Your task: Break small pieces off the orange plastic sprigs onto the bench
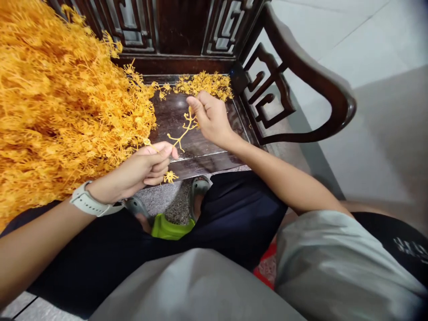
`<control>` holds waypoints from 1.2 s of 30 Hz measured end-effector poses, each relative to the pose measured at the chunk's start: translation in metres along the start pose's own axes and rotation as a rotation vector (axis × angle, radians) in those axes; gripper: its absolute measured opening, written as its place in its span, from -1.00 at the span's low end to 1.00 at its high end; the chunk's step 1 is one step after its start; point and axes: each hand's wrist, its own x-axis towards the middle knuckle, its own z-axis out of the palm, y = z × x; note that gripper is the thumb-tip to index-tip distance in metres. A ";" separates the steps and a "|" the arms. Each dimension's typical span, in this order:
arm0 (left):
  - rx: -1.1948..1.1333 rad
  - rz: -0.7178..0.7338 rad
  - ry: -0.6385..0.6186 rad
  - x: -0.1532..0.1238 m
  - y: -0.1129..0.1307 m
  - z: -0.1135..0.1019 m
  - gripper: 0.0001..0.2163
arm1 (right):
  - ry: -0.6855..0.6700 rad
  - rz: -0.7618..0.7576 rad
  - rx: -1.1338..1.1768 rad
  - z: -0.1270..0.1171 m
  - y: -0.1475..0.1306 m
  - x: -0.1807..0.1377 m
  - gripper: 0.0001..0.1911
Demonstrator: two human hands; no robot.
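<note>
A thin, branching yellow plastic stem (pixel 185 130) stretches between my two hands over the dark wooden seat. The thumb and index finger of my left hand (pixel 143 165) pinch its lower end, with the other fingers curled in. Higher up and to the right, my right hand (pixel 212 118) is closed at the stem's upper end; its fingertips are partly hidden. A yellow spiky floret (pixel 170 177) shows just below my left hand, at the seat's front edge. Behind my right hand lies a small pile of yellow florets (pixel 207 84).
A large heap of yellow plastic sprigs (pixel 73 111) fills the left side. The dark wooden bench (pixel 163 111) has a carved back and a curved armrest (pixel 321 84) on the right. Below, a bright green object (pixel 170 228) sits on the floor between the feet. Someone's dark-clothed leg (pixel 394 236) is at right.
</note>
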 end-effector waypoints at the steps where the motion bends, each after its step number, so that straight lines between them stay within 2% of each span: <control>1: -0.039 -0.021 -0.012 0.000 -0.003 0.001 -0.79 | -0.023 -0.027 -0.068 -0.001 0.003 0.001 -0.43; 6: -0.192 -0.065 -0.042 0.006 -0.010 0.008 -0.81 | -0.134 -0.034 -0.277 -0.004 0.012 0.008 -0.49; 13: -0.191 -0.008 0.013 0.011 -0.007 0.013 -0.80 | -0.171 0.051 -0.388 -0.006 0.006 0.023 -0.66; 20: -0.151 0.029 0.039 0.015 -0.004 0.012 -0.78 | -0.174 0.079 -0.387 0.001 0.004 0.029 -0.60; 23: -0.118 0.051 0.066 0.011 -0.003 0.017 -0.79 | -0.176 0.059 -0.382 0.001 0.011 0.038 -0.56; 25: -0.090 0.040 0.068 0.002 -0.007 0.024 -0.79 | -0.113 0.078 -0.423 -0.014 0.024 0.045 -0.58; 27: -0.079 -0.014 0.040 -0.010 -0.016 0.031 -0.76 | 0.055 0.154 -0.485 -0.041 0.043 0.048 -0.60; 28: -0.088 -0.046 0.022 -0.016 -0.020 0.032 -0.75 | 0.189 0.226 -0.501 -0.056 0.053 0.046 -0.59; 29: -0.098 -0.063 0.013 -0.020 -0.024 0.031 -0.74 | 0.268 0.278 -0.513 -0.070 0.063 0.042 -0.56; 30: -0.109 -0.065 0.016 -0.023 -0.027 0.028 -0.75 | 0.281 0.331 -0.489 -0.081 0.072 0.036 -0.53; 31: -0.119 -0.057 0.026 -0.025 -0.028 0.024 -0.76 | 0.246 0.411 -0.422 -0.089 0.078 0.028 -0.51; 32: -0.126 -0.046 0.043 -0.025 -0.028 0.018 -0.78 | 0.155 0.454 -0.376 -0.092 0.082 0.020 -0.50; 33: -0.133 -0.036 0.060 -0.024 -0.026 0.012 -0.81 | 0.009 0.489 -0.319 -0.092 0.083 0.011 -0.51; 36: -0.161 -0.016 0.106 -0.020 -0.014 -0.002 -0.83 | -0.566 0.504 -0.197 -0.079 0.076 -0.006 -0.68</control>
